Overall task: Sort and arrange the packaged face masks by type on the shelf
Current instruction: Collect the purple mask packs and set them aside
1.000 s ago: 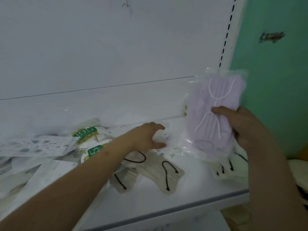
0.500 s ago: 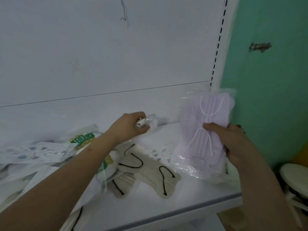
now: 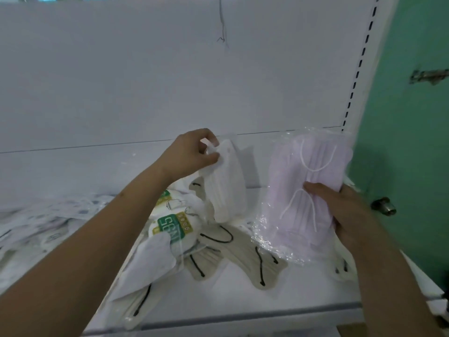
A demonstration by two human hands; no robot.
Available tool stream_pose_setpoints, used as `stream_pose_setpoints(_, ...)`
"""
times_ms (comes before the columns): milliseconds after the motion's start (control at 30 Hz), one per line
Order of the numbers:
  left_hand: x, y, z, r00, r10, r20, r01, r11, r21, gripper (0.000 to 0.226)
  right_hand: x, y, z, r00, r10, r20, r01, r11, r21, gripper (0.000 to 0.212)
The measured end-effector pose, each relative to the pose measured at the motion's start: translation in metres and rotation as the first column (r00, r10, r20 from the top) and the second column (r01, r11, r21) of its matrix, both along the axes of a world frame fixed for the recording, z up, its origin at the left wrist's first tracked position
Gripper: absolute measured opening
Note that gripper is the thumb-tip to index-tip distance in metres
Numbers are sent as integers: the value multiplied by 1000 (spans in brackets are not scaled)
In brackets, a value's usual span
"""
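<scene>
Since earlier, a white mask pack (image 3: pixel 224 181) has been lifted, pinched by the left hand (image 3: pixel 192 154); the lilac pack (image 3: pixel 308 188) is gripped by the right hand (image 3: pixel 340 210). Slippery film could easily get dropped onto the beige masks (image 3: pixel 245 259).

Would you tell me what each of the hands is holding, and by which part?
The left hand pinches the white mask pack at its top corner; the right hand grips the clear-wrapped lilac mask pack along its right edge.

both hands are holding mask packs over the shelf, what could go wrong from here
The left hand only pinches the white mask pack by its top corner, so it may slip and drop onto the unsorted beige masks below. The right hand grips the lavender mask pack through loose, crinkled plastic that could slide.
</scene>
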State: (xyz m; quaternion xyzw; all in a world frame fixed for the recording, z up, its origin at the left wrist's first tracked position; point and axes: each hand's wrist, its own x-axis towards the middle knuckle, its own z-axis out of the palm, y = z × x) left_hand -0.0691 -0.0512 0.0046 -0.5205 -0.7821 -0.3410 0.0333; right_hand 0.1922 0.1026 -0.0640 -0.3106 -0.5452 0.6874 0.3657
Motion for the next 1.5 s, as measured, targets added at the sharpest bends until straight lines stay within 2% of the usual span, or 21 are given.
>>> stream_pose_setpoints(100,-2,-4,5,998,55,-6,-55,998,5,2,3,-2,-2,1000,5,8,-5,1000,-7,36)
stream_pose_setpoints(333,-5,-17,19,975,127,180,-154,978,143,38,7,-5,-4,999,20,-50,-23,999,-49,32)
stream_pose_setpoints(467,-14,-32,25,979,169,116,-177,982,65,37,7,-5,-5,996,45,-83,-53,995,-90,31)
stream_pose_setpoints(533,-18,-39,24,978,206,34,-208,975,81,39,5,-4,-8,995,57,-86,-66,991,-114,32)
stream_pose_setpoints(633,-1,-44,22,955,277,-110,-225,913,342,32,-1,-5,-10,992,99,-80,-110,984,-143,32)
stream_pose_setpoints(700,22,-42,14,932,306,-192,-172,843,510,30,-9,-9,-11,988,136,-68,-146,975,-170,31)
stream_pose_setpoints(733,33,-39,7,924,293,-247,-120,834,538,32,-15,-12,-12,987,154,-55,-162,970,-180,31)
stream_pose_setpoints(800,54,-32,-16,904,92,-418,109,895,433,37,-24,-18,-16,976,215,-32,-217,957,-194,32)
stream_pose_setpoints(867,70,-26,-47,849,-203,-489,327,927,183,39,-27,-24,-16,962,273,-6,-268,937,-226,36)
stream_pose_setpoints(933,81,-25,-76,860,-388,-331,420,907,27,39,-26,-27,-15,954,295,-51,-298,925,-234,42)
stream_pose_setpoints(1000,88,-27,-94,888,-446,-111,448,894,-14,41,-26,-30,-16,927,321,-195,-365,895,-258,47)
stream_pose_setpoints(1067,90,-26,-100,890,-454,-26,454,891,-14,41,-26,-24,-20,921,234,-311,-333,887,-319,66)
stream_pose_setpoints(1100,92,-24,-99,891,-455,-8,455,891,-9,40,-25,-20,-23,924,189,-332,-304,891,-338,81)
stream_pose_setpoints(1133,94,-23,-96,889,-458,8,458,889,-14,39,-23,-20,-21,920,199,-339,-319,882,-347,85)
stream_pose_setpoints(1200,99,-23,-90,865,-495,77,499,866,-36,44,-19,-21,-20,918,269,-291,-357,880,-313,61)
stream_pose_setpoints(1267,107,-22,-85,810,-528,255,534,844,53,45,-13,-22,-15,962,233,-138,-260,940,-221,34)
stream_pose_setpoints(1333,108,-14,-86,790,-434,434,372,901,224,40,-5,-11,-12,997,77,-30,-81,986,-144,26)
stream_pose_setpoints(1367,105,-6,-91,837,-330,436,239,938,251,36,1,-2,-8,1000,-15,3,15,992,-122,24)
stream_pose_setpoints(1400,100,5,-99,912,-195,362,117,967,225,33,8,6,-4,995,-93,25,95,990,-108,26)
stream_pose_setpoints(1467,91,27,-116,986,-10,164,4,999,40,34,21,22,3,981,-189,41,191,979,-69,34)
stream_pose_setpoints(1500,90,37,-124,996,-12,89,21,995,-100,40,25,27,7,978,-205,41,206,978,-42,34)
